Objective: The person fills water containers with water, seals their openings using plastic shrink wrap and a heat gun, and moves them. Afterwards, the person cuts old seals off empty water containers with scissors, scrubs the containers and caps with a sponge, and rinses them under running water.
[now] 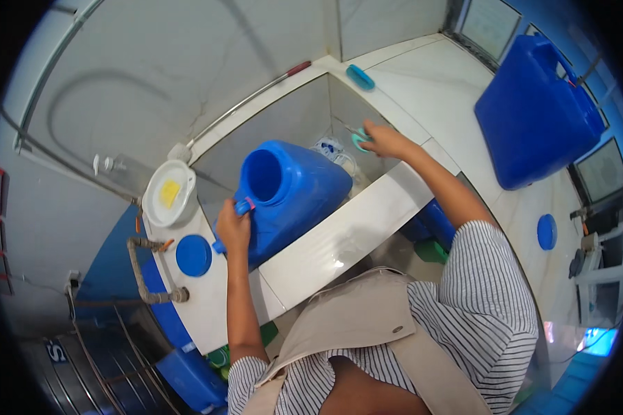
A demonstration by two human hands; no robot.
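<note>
A large blue plastic jerrycan (314, 179) lies tilted in the tiled sink (285, 119), its round mouth uncapped and facing up. My left hand (233, 228) grips its handle, which carries a small pink piece, beside the mouth. Over the far right side of the basin, my right hand (387, 140) holds scissors (361, 140) by their teal handles, with the thin metal blades pointing to the upper left. Between the jerrycan and the right wall of the sink lies whitish, crumpled material with blue marks (332, 149); I cannot tell what it is.
On the left ledge are a white bowl (187, 199) with a yellow sponge (170, 193), a blue cap (193, 256) and a pipe (140, 277). A red-handled brush (239, 106) lines the back rim. A teal scrub brush (360, 77), another blue jerrycan (535, 119) and a blue cap (546, 232) occupy the right counter.
</note>
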